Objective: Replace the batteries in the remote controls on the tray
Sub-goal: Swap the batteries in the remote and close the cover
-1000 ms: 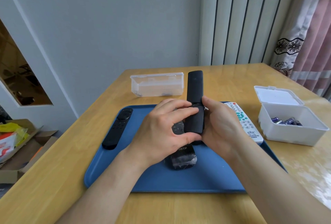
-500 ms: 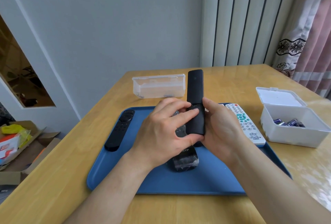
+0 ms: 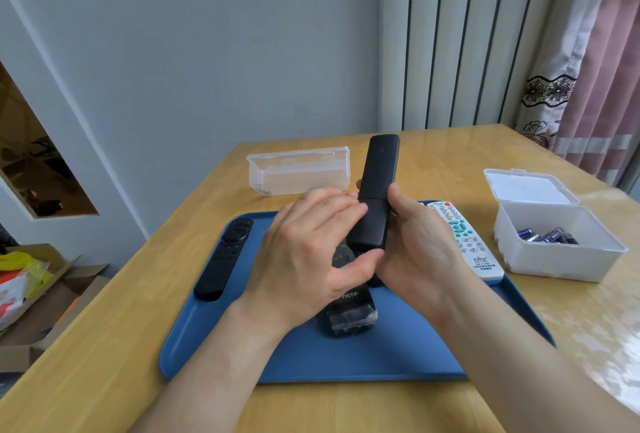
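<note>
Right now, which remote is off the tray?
The slim black remote, gripped by the left hand and right hand; the rest lie on the blue tray.

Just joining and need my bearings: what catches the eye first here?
At centre, the left hand and right hand grip a slim black remote raised above the blue tray. On the tray lie a long black remote at left and a white remote at right. An open white box holding batteries stands right of the tray.

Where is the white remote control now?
In the head view the white remote lies on the right edge of the blue tray, between the right hand and the open white battery box.
</note>
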A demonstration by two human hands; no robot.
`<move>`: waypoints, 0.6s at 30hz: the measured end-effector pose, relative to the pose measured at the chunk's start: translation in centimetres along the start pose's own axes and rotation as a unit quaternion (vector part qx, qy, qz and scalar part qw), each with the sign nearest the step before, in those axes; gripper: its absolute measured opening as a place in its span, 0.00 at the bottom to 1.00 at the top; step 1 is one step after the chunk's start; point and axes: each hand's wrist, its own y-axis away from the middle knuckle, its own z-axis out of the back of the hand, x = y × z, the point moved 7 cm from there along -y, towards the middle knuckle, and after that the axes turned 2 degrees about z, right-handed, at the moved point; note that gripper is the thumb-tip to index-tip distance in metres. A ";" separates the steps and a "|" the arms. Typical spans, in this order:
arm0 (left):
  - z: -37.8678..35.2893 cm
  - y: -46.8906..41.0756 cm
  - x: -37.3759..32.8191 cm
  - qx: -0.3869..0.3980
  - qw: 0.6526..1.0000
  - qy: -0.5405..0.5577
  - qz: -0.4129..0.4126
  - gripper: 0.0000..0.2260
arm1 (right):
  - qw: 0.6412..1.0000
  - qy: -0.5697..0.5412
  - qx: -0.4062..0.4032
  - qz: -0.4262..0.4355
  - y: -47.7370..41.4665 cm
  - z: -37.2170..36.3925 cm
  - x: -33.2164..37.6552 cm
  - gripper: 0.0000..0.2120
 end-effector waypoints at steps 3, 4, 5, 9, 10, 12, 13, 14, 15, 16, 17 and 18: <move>0.1 -0.1 0.1 0.019 1.000 0.011 -0.003 0.21 | 1.000 0.005 0.005 0.005 0.2 -0.2 0.5 0.19; -0.1 0.0 0.1 0.033 0.999 0.020 -0.002 0.22 | 1.000 0.010 0.006 0.004 0.2 -0.2 0.6 0.19; -0.2 0.0 0.2 0.046 0.999 0.029 0.002 0.22 | 1.000 0.018 0.004 0.000 0.3 -0.2 0.6 0.20; -0.5 0.2 0.6 0.072 0.996 0.042 0.019 0.23 | 0.999 0.041 -0.003 -0.009 0.2 -0.1 0.2 0.22; -0.6 0.2 0.7 0.076 0.996 0.037 0.017 0.23 | 0.999 0.039 -0.002 -0.010 0.1 -0.1 0.1 0.22; -0.7 0.2 0.8 0.075 0.997 0.028 0.018 0.23 | 0.999 0.035 0.003 -0.010 0.0 -0.1 -0.1 0.22; -0.7 0.2 0.8 0.070 0.997 0.024 0.022 0.23 | 0.999 0.034 0.006 -0.006 0.0 -0.2 -0.2 0.21; -0.7 0.2 0.7 0.064 0.997 0.020 0.027 0.23 | 0.999 0.031 0.009 -0.003 0.0 -0.2 -0.3 0.21; -0.6 0.2 0.6 0.060 0.998 0.016 0.032 0.23 | 1.000 0.025 0.010 0.000 0.0 -0.3 -0.4 0.21; -0.5 0.1 0.5 0.057 0.998 0.015 0.036 0.23 | 1.000 0.018 0.011 0.003 -0.1 -0.2 -0.6 0.20; -0.4 0.1 0.5 0.054 0.998 0.015 0.040 0.23 | 1.000 0.012 0.011 0.005 -0.2 -0.2 -0.7 0.20; -0.4 0.0 0.5 0.052 0.997 0.017 0.045 0.23 | 1.000 0.008 0.012 0.006 -0.3 -0.2 -0.9 0.20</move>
